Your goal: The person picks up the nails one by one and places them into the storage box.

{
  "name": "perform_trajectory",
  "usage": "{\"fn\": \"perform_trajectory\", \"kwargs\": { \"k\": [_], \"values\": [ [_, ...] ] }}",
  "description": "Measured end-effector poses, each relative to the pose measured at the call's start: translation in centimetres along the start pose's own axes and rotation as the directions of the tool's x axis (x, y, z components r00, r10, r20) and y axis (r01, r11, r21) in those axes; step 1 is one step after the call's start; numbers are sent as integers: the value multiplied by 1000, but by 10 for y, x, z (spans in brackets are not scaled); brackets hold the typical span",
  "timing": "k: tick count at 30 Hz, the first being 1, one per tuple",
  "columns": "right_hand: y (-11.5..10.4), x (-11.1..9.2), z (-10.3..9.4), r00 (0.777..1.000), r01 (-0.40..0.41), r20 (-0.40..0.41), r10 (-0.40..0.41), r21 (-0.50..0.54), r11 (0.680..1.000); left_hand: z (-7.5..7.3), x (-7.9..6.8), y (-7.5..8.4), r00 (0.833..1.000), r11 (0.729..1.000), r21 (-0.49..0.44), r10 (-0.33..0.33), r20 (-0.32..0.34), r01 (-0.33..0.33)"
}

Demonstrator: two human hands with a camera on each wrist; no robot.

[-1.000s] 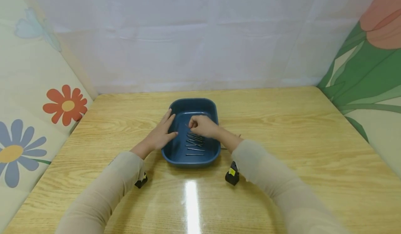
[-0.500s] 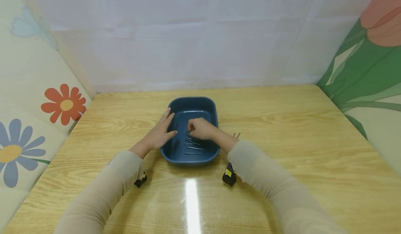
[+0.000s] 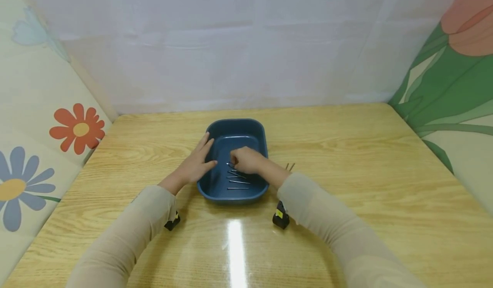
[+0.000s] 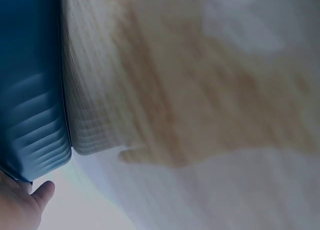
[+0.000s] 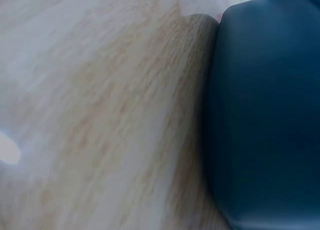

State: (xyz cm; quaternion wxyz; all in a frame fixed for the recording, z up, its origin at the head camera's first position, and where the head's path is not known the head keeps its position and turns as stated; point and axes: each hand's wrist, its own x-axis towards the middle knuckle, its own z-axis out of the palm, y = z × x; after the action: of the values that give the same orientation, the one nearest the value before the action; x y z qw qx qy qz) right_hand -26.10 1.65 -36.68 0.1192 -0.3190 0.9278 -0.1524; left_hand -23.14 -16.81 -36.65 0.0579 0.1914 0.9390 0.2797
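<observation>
Lying in a blue tray (image 3: 233,200) are some thin metal sticks (image 3: 239,182). The tray sits on the wooden surface (image 3: 331,151), near the far edge, and closer to the far left corner than to the far right one. A few sticks lie side to side near the front of the tray. Others are bunched up by the right grip (image 3: 246,159), partly hidden. That grip reaches in over the tray's right rim with its fingers bent down; I cannot tell if it pinches a stick. The left grip (image 3: 195,164) is loose, resting on the tray's left rim with its fingers spread out. Toward the right edge from the tray, two thin brown sticks (image 3: 292,167) show past the right sleeve (image 3: 323,211). A small black box (image 3: 281,219) with a yellow patch is under that sleeve. White cloth (image 3: 246,65) hangs behind the far edge. A red flower (image 3: 80,129) and a blue flower (image 3: 13,189) are past the left edge, and a pink tulip (image 3: 471,27) is past the right edge.
</observation>
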Motion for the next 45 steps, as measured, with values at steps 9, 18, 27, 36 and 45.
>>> {"fn": "perform_trajectory", "kwargs": {
  "k": [9, 18, 27, 36, 45],
  "values": [
    [-1, 0, 0, 1000, -7, 7, 7, -41, 999, 0, 0, 0, 1000, 1000, -4, 3, -3, -3],
    [1, 1, 0, 1000, -29, 0, 29, 29, 999, 0, 0, 0, 1000, 1000, -4, -1, -1, 1],
    [4, 0, -1, 996, 6, -84, 12, 204, 979, 0, 1, 0, 1000, 1000, 1, 10, -3, -10],
    [4, -8, -8, 987, 67, -158, -14, 335, 940, 2, 0, -1, 1000, 1000, 4, 8, -4, -8],
    [4, -22, -17, 984, 88, -175, -18, 398, 913, 1, 0, 1, 1000, 1000, 6, 7, -10, -7]
  ]
}}
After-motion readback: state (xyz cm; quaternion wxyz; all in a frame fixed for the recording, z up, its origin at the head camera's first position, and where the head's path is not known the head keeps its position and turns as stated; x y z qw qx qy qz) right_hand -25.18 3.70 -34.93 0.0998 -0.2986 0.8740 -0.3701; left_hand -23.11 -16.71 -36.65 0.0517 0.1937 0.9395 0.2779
